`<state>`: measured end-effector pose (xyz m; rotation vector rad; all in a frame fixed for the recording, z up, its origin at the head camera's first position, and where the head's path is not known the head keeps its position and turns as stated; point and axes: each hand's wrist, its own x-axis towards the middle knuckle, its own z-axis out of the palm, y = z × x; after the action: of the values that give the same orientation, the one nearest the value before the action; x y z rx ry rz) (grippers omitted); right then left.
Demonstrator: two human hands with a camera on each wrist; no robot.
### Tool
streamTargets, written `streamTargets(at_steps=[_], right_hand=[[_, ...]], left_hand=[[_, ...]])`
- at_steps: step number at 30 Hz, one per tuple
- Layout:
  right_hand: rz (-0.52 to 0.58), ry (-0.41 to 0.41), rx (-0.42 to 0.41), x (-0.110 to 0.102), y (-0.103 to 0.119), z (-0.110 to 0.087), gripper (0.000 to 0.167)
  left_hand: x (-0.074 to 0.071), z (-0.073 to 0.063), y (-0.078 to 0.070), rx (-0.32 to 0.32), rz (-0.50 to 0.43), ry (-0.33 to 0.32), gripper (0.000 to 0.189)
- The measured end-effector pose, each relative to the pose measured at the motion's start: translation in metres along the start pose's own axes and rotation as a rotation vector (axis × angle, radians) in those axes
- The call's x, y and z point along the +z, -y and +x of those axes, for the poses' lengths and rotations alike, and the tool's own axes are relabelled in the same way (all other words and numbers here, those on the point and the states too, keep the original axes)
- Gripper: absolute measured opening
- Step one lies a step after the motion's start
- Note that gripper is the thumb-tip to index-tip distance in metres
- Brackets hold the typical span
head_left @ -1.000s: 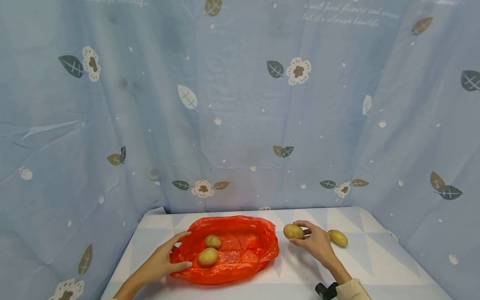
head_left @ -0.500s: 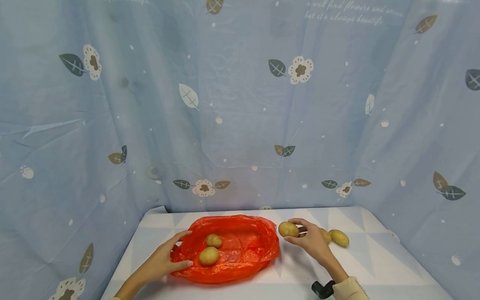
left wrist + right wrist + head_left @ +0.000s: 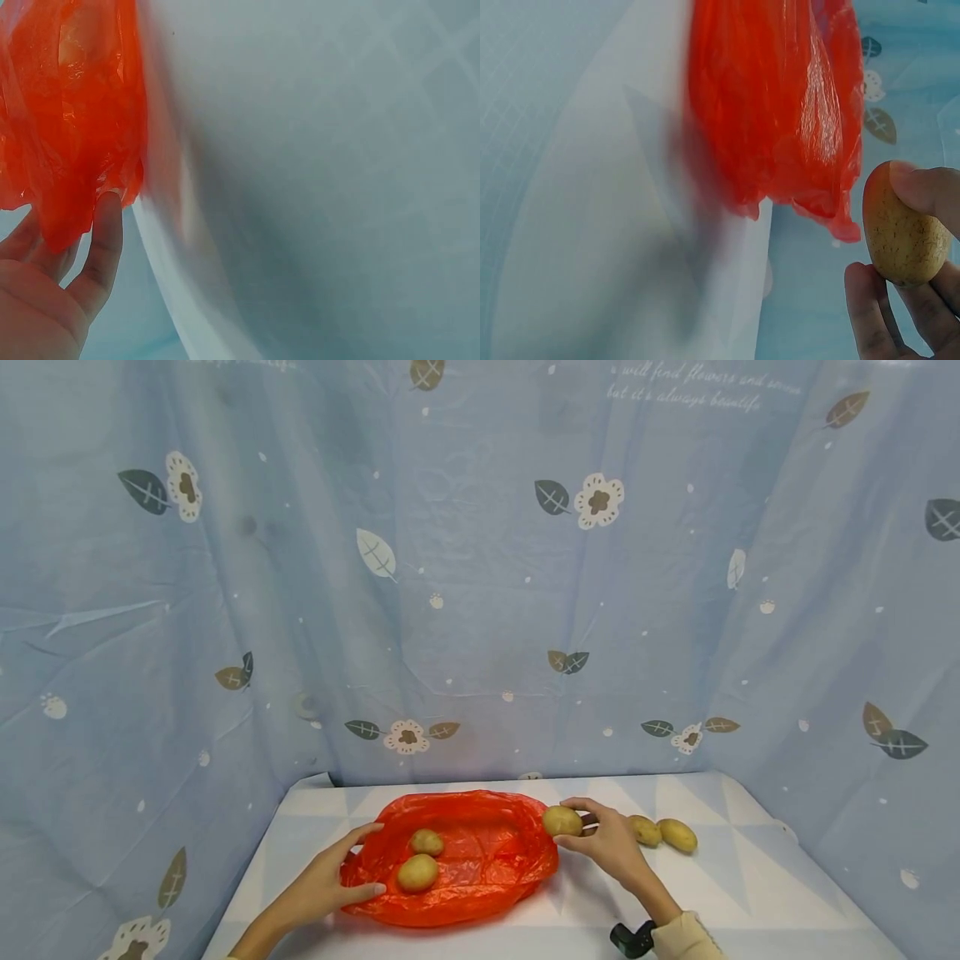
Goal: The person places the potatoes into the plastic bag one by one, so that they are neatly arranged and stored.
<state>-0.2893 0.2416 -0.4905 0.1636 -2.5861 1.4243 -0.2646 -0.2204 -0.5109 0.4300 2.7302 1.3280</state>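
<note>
An opened red plastic bag [image 3: 495,893] sits on the table with two potatoes inside, one potato [image 3: 427,842] behind the other potato [image 3: 417,873]. My left hand [image 3: 322,881] holds the bag's left side, its thumb and forefinger spread wide over the rim. In the left wrist view, a flap of the red bag [image 3: 75,112] hangs between thumb and fingers. Above the bag's right rim, my right hand [image 3: 611,843] pinches another potato [image 3: 562,821] between thumb and fingertips. The right wrist view shows this held potato [image 3: 904,232] just beside the bag's edge.
Two more potatoes lie right of my right hand, the nearer potato [image 3: 645,831] touching or almost touching the farther potato [image 3: 678,836]. The white and pale-blue table [image 3: 757,893] backs onto a patterned blue curtain [image 3: 480,610]. A black device [image 3: 632,939] sits at my right wrist.
My right hand has moved left with its potato, from beside the bag to over its right rim. A potato behind that hand has come into view. The left hand stays put.
</note>
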Motion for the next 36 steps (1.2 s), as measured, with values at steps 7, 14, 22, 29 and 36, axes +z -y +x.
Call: streamTargets(at_steps=[7, 14, 22, 29, 36], right_hand=[[0.036, 0.037, -0.019, 0.01, 0.005, 0.0, 0.053], [0.045, 0.077, -0.039, 0.024, 0.007, 0.004, 0.054], [0.04, 0.113, -0.069, 0.036, 0.014, 0.006, 0.056], [0.003, 0.132, -0.099, 0.047, 0.018, 0.008, 0.056], [0.003, 0.15, -0.137, 0.059, 0.02, 0.012, 0.052]], left_hand=[[0.001, -0.001, -0.002, -0.019, -0.006, -0.005, 0.087], [0.002, -0.002, -0.002, -0.022, -0.01, 0.002, 0.087], [0.001, -0.003, -0.002, -0.004, -0.012, -0.008, 0.086], [0.001, -0.003, 0.0, 0.0, 0.0, -0.01, 0.086], [-0.001, -0.003, -0.001, 0.037, -0.002, -0.007, 0.085]])
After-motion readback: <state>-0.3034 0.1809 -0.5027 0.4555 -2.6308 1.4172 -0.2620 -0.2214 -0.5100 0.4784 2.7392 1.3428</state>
